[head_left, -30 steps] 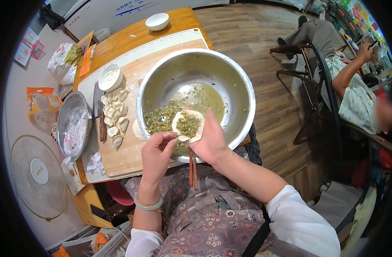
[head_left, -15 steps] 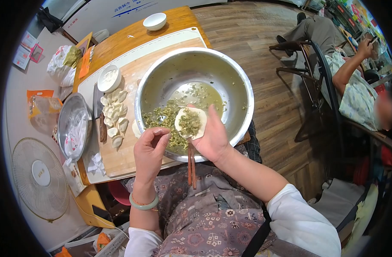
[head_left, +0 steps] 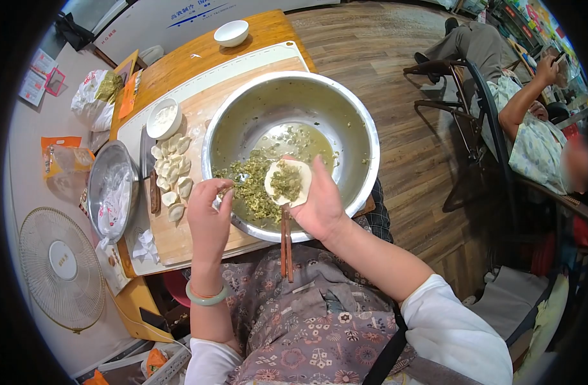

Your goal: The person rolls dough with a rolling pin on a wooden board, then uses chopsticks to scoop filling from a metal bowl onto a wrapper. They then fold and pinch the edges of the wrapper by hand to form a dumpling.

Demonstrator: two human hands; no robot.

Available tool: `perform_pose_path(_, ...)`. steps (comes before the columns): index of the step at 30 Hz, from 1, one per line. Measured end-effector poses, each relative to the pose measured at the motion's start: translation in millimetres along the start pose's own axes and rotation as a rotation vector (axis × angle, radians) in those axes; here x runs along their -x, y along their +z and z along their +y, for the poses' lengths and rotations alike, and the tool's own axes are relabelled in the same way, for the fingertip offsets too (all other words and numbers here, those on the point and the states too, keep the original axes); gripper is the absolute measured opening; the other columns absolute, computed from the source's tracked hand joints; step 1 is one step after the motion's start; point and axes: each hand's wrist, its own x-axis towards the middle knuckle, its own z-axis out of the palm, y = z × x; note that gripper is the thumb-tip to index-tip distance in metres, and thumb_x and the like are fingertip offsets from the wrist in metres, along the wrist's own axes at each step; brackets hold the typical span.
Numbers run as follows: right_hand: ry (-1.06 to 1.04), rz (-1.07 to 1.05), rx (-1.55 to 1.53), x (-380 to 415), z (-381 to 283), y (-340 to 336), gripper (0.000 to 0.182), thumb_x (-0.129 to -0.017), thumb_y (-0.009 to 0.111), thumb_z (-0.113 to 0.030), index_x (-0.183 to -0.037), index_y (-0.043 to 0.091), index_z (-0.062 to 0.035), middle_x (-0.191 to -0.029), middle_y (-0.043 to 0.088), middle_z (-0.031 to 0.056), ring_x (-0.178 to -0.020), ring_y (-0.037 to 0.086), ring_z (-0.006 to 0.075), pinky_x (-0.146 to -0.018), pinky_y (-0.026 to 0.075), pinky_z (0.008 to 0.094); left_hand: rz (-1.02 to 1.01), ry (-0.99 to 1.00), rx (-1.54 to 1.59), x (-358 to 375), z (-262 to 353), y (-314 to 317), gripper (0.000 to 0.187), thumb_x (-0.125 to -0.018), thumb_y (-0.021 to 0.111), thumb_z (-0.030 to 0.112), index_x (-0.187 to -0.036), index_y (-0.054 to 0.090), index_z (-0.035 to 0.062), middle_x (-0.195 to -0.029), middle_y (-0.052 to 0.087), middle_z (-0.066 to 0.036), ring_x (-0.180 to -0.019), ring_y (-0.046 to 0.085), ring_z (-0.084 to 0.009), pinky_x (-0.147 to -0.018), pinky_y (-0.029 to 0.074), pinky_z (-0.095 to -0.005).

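Note:
My right hand [head_left: 321, 208] is palm up over the big metal bowl [head_left: 364, 138], holding a round dumpling wrapper [head_left: 302, 193] topped with a mound of green chopped filling [head_left: 284, 181]. My left hand [head_left: 209, 215], with a pale green bangle at its wrist, is at the bowl's left rim. Its fingers are loosely curled, with a gap to the thumb, and nothing shows in them. More filling [head_left: 259, 192] lies in the bowl beside some liquid. Brown chopsticks [head_left: 286, 250] stick out over the near rim, their upper part hidden under my right hand.
Folded dumplings [head_left: 172, 170] lie on the wooden board [head_left: 172, 240], near a small bowl of white powder [head_left: 164, 119] and a knife [head_left: 146, 154]. Left are a metal basin [head_left: 133, 183] and a fan [head_left: 63, 260]. A seated person [head_left: 531, 141] is at right.
My left hand has moved left and slightly up, away from the wrapper, and its thumb and fingers have parted a little. My right hand with the filled wrapper has barely moved.

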Motion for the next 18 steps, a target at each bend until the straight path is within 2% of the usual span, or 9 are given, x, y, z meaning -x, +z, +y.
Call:
perform_pose_path(4,-0.019,0.014,0.006,1,3,1,0.060,-0.096,0.022,-0.050,-0.128,0.036,-0.0014,-0.126,0.046,0.0151,-0.118,0.045,0.0268,-0.100,0.036,0.0416,-0.046,-0.114,0.237,7,23,15,0.028,-0.070,0.072,0.006,-0.095,0.061,0.0033,-0.089,0.059,-0.009,-0.077,0.055,-0.0188,-0.068,0.046,-0.0288)
perform_pose_path(6,-0.026,0.014,0.009,1,4,2,0.060,-0.096,0.022,-0.049,-0.128,0.036,-0.0013,-0.126,0.046,0.0151,-0.116,0.046,0.0265,-0.100,0.037,0.0416,-0.082,-0.108,0.240,9,38,22,0.032,-0.069,0.073,0.008,-0.098,0.060,0.0031,-0.089,0.058,-0.009,-0.076,0.054,-0.0191,-0.068,0.046,-0.0289)
perform_pose_path(8,-0.019,-0.012,0.020,2,5,0,0.053,-0.096,0.028,-0.048,-0.125,0.040,-0.0051,-0.117,0.052,0.0115,-0.109,0.051,0.0222,-0.095,0.041,0.0380,-0.119,-0.100,0.245,10,48,29,0.037,-0.068,0.074,0.009,-0.101,0.058,0.0029,-0.090,0.056,-0.009,-0.076,0.054,-0.0193,-0.067,0.046,-0.0291)
perform_pose_path(10,-0.028,-0.016,0.018,5,5,4,0.055,-0.097,0.024,-0.046,-0.127,0.038,-0.0030,-0.120,0.049,0.0138,-0.111,0.049,0.0242,-0.097,0.039,0.0394,-0.123,-0.120,0.196,13,53,34,0.047,-0.067,0.075,0.011,-0.107,0.053,0.0026,-0.091,0.052,-0.010,-0.074,0.052,-0.0196,-0.066,0.046,-0.0289)
perform_pose_path(12,-0.036,-0.021,0.014,5,7,5,0.056,-0.098,0.020,-0.045,-0.128,0.036,-0.0010,-0.122,0.047,0.0160,-0.114,0.047,0.0261,-0.099,0.037,0.0408,-0.098,-0.133,0.206,14,51,41,0.048,-0.067,0.075,0.011,-0.107,0.052,0.0021,-0.090,0.051,-0.010,-0.073,0.052,-0.0196,-0.065,0.046,-0.0290)
perform_pose_path(14,-0.054,-0.024,-0.031,3,9,3,0.053,-0.097,0.025,-0.046,-0.126,0.039,-0.0031,-0.116,0.052,0.0119,-0.108,0.051,0.0221,-0.097,0.040,0.0373,-0.071,-0.146,0.214,15,47,44,0.049,-0.067,0.075,0.011,-0.108,0.050,0.0016,-0.089,0.049,-0.010,-0.072,0.051,-0.0195,-0.064,0.046,-0.0290)
perform_pose_path(16,-0.055,-0.022,-0.037,3,9,4,0.053,-0.097,0.025,-0.045,-0.126,0.039,-0.0026,-0.116,0.052,0.0122,-0.108,0.051,0.0222,-0.097,0.039,0.0372,-0.086,-0.229,0.293,15,44,44,0.047,-0.068,0.072,0.008,-0.108,0.049,0.0016,-0.088,0.049,-0.009,-0.072,0.050,-0.0179,-0.062,0.046,-0.0284)
perform_pose_path(18,-0.056,-0.019,-0.045,4,8,5,0.053,-0.098,0.025,-0.045,-0.126,0.039,-0.0020,-0.116,0.052,0.0124,-0.109,0.051,0.0223,-0.097,0.039,0.0370,-0.091,-0.193,0.275,14,49,41,0.044,-0.069,0.070,0.005,-0.108,0.049,0.0014,-0.088,0.049,-0.009,-0.072,0.050,-0.0169,-0.062,0.046,-0.0280)
